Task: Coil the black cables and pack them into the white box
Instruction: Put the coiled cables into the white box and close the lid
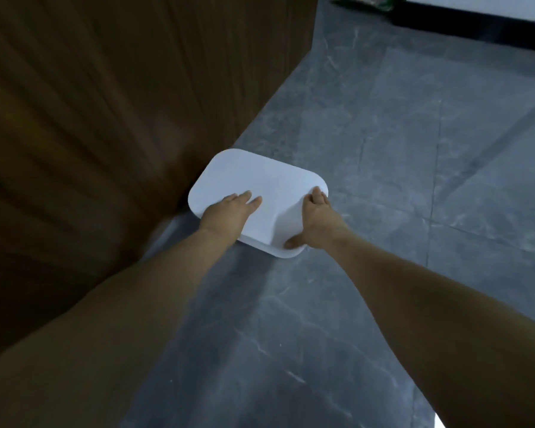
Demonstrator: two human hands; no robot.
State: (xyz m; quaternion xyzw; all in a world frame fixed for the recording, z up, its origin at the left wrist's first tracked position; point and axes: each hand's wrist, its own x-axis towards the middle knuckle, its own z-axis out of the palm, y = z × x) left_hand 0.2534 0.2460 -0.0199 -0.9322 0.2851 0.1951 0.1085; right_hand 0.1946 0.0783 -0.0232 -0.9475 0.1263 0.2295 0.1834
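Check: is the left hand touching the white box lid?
Touching. The head view shows the left hand lying flat, fingers straight, on the white box lid, no gap visible.

The closed rounded white plastic box [254, 186] hides its contents, and the dark wooden panel [105, 103] is motion-blurred.

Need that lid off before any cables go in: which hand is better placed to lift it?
Probably right: the right hand already grips the white box's lid at its edge, thumb underneath. The left hand lies flat on top.
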